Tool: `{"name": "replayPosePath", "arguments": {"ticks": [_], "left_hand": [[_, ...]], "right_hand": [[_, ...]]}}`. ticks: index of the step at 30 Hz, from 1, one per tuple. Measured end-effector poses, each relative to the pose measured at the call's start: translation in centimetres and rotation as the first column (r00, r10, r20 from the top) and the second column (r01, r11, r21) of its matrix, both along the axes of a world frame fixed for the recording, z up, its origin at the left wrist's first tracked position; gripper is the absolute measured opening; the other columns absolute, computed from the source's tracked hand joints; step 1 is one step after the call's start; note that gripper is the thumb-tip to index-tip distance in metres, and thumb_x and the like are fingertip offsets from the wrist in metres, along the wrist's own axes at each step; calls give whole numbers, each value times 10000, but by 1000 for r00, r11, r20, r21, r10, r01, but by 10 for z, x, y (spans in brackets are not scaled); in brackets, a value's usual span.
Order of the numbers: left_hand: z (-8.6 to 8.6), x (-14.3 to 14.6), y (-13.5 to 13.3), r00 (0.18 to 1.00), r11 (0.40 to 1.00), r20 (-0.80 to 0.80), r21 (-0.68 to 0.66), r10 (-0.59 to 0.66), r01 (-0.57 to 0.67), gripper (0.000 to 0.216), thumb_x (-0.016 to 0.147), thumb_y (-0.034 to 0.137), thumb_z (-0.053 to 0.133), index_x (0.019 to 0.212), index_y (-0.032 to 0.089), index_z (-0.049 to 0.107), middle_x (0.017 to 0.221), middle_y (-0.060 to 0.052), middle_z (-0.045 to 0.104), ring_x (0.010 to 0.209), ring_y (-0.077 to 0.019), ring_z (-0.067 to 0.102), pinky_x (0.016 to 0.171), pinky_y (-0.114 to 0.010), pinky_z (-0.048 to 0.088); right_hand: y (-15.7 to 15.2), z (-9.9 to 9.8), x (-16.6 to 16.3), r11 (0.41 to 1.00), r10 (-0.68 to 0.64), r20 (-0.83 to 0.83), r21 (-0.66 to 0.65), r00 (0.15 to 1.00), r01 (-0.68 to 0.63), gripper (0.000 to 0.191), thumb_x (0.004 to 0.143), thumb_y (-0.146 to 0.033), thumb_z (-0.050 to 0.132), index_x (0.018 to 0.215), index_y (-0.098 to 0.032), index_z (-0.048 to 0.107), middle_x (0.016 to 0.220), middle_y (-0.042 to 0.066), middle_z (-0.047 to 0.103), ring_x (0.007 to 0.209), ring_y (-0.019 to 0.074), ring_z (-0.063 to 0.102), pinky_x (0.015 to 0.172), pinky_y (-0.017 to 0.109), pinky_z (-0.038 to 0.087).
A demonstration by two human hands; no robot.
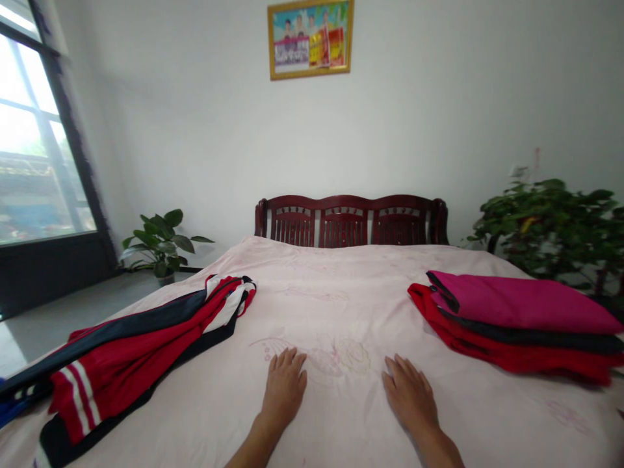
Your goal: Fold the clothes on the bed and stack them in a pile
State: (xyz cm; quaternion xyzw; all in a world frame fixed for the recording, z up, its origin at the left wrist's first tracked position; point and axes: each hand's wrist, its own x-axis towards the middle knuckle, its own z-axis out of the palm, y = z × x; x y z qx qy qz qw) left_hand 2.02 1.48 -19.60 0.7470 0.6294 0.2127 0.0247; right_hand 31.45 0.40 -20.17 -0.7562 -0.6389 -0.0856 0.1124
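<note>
Both palms face down on a pale pink sheet [341, 416] with a stitched flower pattern. My left hand [285, 383] lies left of the flower, its fingers stretched forward and holding nothing. My right hand [409, 390] rests to the right of it, likewise flat with nothing in it. Off to the left, a red, navy and white jacket [141, 364] with striped cuffs lies lengthwise, apart from my left hand. On the right sits a stack of folded clothes: a magenta garment [517, 302] on top, dark cloth beneath it, and a red garment [492, 351] at the bottom.
A dark red carved wooden bench [344, 221] stands behind the sheet's far edge, against the wall. Potted plants stand at the left [163, 244] and right [550, 227]. A framed picture [312, 40] hangs above. Blue cloth [12, 406] shows at the left edge.
</note>
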Motion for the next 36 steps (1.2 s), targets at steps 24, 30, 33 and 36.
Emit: {"name": "replayPosePath", "arguments": {"ticks": [24, 30, 33, 36], "left_hand": [[4, 0, -3, 1000, 1000, 11, 3, -8, 8, 440, 922, 220, 428, 1326, 267, 596, 1444, -49, 552, 1379, -247, 420, 1182, -469, 241], [2, 0, -2, 1000, 1000, 7, 2, -7, 7, 443, 922, 215, 429, 1329, 268, 595, 1443, -49, 553, 1380, -254, 420, 1183, -476, 239], [2, 0, -2, 1000, 1000, 7, -2, -3, 3, 443, 922, 212, 429, 1329, 269, 594, 1445, -48, 551, 1383, -249, 418, 1186, -474, 237], [3, 0, -2, 1000, 1000, 8, -6, -4, 4, 446, 922, 209, 427, 1331, 267, 594, 1448, -50, 549, 1385, -252, 417, 1186, -476, 236]], "right_hand": [[2, -4, 2, 1000, 11, 6, 19, 1000, -11, 476, 972, -316, 353, 1372, -198, 583, 1481, 106, 513, 1389, 282, 432, 1144, 479, 302], [2, -4, 2, 1000, 14, -13, 27, 1000, -13, 474, 969, -313, 352, 1363, -204, 590, 1478, 104, 516, 1384, 279, 438, 1142, 482, 306], [3, -5, 2, 999, 16, -21, 41, 1000, -15, 471, 964, -311, 363, 1357, -199, 597, 1471, 112, 523, 1380, 286, 440, 1145, 487, 301], [3, -7, 3, 999, 14, -23, 45, 1000, -13, 469, 961, -314, 372, 1355, -199, 600, 1467, 117, 525, 1381, 289, 438, 1145, 485, 299]]}}
